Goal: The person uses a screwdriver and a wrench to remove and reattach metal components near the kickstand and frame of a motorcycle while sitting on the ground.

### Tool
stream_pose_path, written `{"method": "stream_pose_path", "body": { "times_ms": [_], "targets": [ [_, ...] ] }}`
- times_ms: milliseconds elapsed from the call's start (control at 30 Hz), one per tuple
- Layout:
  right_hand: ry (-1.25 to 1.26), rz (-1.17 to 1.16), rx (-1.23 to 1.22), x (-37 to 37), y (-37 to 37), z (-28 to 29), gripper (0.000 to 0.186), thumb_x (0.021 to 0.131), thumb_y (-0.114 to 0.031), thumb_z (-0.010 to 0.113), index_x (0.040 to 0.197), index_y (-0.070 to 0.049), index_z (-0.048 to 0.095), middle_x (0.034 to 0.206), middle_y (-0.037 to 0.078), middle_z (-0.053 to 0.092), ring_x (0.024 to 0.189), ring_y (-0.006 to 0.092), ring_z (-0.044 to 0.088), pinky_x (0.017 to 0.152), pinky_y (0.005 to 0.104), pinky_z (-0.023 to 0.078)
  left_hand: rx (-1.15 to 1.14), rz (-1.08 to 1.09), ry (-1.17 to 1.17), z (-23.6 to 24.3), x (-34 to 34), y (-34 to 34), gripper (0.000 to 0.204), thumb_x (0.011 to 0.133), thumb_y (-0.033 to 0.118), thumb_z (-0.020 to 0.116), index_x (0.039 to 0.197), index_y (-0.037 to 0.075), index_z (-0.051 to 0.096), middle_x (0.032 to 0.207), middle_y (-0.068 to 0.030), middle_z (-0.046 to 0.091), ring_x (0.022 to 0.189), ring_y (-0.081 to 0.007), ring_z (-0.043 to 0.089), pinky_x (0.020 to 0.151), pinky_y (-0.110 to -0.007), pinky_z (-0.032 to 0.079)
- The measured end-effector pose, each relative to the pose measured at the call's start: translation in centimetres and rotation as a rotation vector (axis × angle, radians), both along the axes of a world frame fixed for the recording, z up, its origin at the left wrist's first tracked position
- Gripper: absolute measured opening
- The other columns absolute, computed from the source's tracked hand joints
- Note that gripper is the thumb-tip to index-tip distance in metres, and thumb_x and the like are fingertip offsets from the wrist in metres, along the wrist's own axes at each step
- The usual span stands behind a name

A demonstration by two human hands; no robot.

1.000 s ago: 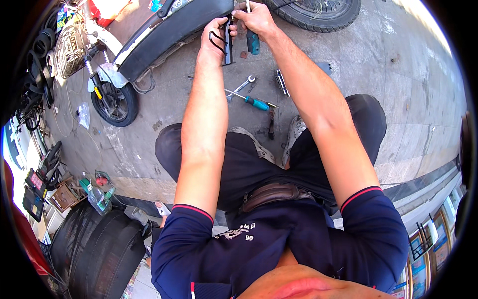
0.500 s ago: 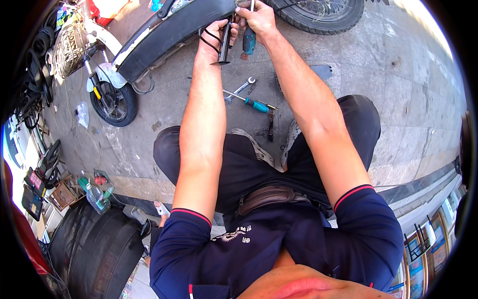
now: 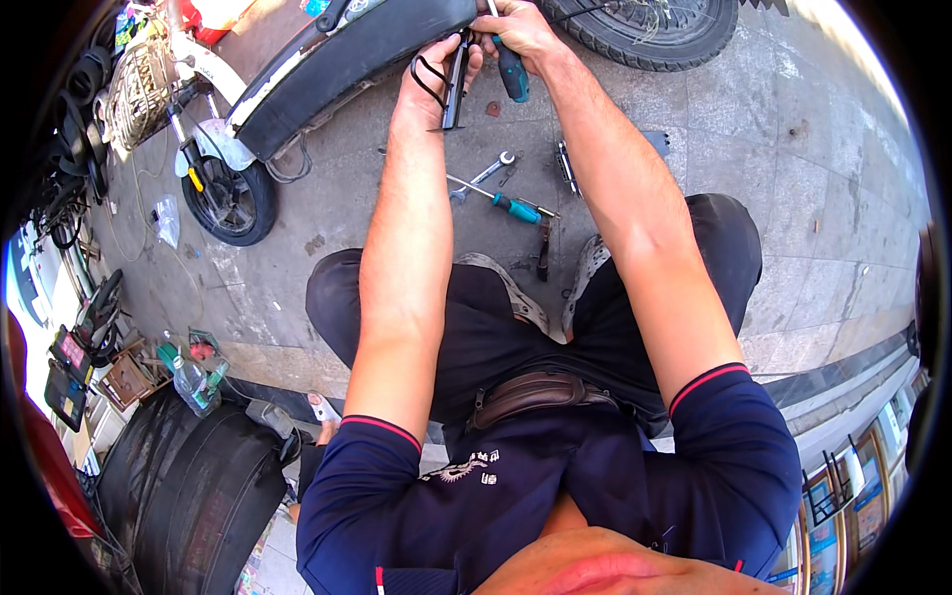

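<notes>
My left hand (image 3: pixel 428 77) is closed round a slim black part (image 3: pixel 454 97) with a flared lower end and a looped black cable. Right beside it, my right hand (image 3: pixel 526 35) grips a screwdriver (image 3: pixel 512 73) by its shaft, the teal-and-black handle hanging down. Both hands meet at the end of a long black body section (image 3: pixel 367 74) of a two-wheeled vehicle. Its contact with the black part is hidden by my fingers. Between my forearms on the ground lie a wrench (image 3: pixel 484 175) and a second teal screwdriver (image 3: pixel 518 209).
A small wheel (image 3: pixel 233 205) stands at left, near a woven basket (image 3: pixel 139 104). A large spoked wheel (image 3: pixel 659 35) lies at upper right. A dark tool (image 3: pixel 543 253) lies near my shoes. Plastic bottles (image 3: pixel 193 387) stand on a large black tyre (image 3: pixel 213 491) at lower left.
The screwdriver in my right hand has tilted, its handle end swinging to the right. My right hand has shifted slightly right, and the black part stays in my left hand.
</notes>
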State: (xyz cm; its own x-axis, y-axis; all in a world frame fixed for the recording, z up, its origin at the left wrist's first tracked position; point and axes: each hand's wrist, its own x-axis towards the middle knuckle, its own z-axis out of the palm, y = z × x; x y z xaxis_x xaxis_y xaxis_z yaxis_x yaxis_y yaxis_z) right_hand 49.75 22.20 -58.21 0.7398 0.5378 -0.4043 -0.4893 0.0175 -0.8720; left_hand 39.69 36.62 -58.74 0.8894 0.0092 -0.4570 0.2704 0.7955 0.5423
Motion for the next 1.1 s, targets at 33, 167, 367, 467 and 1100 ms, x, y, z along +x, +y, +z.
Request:
{"method": "stream_pose_path", "body": {
  "times_ms": [33, 167, 367, 467, 1100],
  "targets": [
    [0.006, 0.015, -0.012, 0.1, -0.1, 0.2, 0.011, 0.088, -0.001, 0.062, 0.098, -0.001, 0.067, 0.064, 0.005, 0.063, 0.048, 0.0123, 0.057, 0.042, 0.0275, 0.043, -0.001, 0.003, -0.006, 0.1, 0.1, 0.0, 0.023, 0.097, 0.011, 0.059, 0.114, -0.004, 0.060, 0.099, -0.0131, 0.068, 0.081, -0.0179, 0.071, 0.072, -0.025, 0.064],
    [0.101, 0.108, -0.016, 1.2, -0.4, 0.4, 0.006, 0.088, -0.002, 0.062, 0.090, -0.001, 0.067, 0.062, 0.007, 0.063, 0.047, 0.0141, 0.057, 0.041, 0.0291, 0.043, 0.012, 0.051, 0.090, -0.3, 0.3, -0.2, 0.023, 0.096, 0.013, 0.059, 0.113, -0.003, 0.062, 0.097, -0.0130, 0.069, 0.081, -0.0188, 0.071, 0.071, -0.027, 0.064],
    [0.098, 0.101, -0.026, 1.6, 0.5, 0.5, 0.008, 0.086, -0.001, 0.060, 0.083, -0.001, 0.068, 0.061, 0.009, 0.064, 0.045, 0.0158, 0.058, 0.040, 0.0302, 0.042, -0.026, 0.067, 0.067, -0.7, 0.5, -0.6, 0.023, 0.097, 0.016, 0.058, 0.109, -0.002, 0.065, 0.091, -0.0113, 0.071, 0.076, -0.0200, 0.071, 0.069, -0.028, 0.062],
    [0.033, 0.127, -0.121, 1.0, 0.8, 1.0, 0.009, 0.085, -0.001, 0.058, 0.084, -0.001, 0.067, 0.061, 0.009, 0.064, 0.045, 0.0152, 0.058, 0.040, 0.0301, 0.042, -0.040, 0.032, 0.092, -1.1, 0.2, 0.3, 0.025, 0.097, 0.018, 0.059, 0.109, -0.003, 0.064, 0.088, -0.0103, 0.070, 0.074, -0.0181, 0.069, 0.069, -0.026, 0.061],
    [-0.171, 0.105, -0.598, -13.4, -8.3, 1.2, 0.052, 0.103, -0.044, 0.039, 0.096, -0.004, 0.072, 0.088, 0.021, 0.069, 0.095, 0.0418, 0.065, 0.083, 0.0476, 0.050, -0.435, -0.081, 0.028, -2.3, 0.8, 1.4, 0.022, 0.094, 0.009, 0.062, 0.109, -0.006, 0.058, 0.107, -0.0137, 0.059, 0.086, -0.0174, 0.058, 0.066, -0.026, 0.052]
  ]
}}
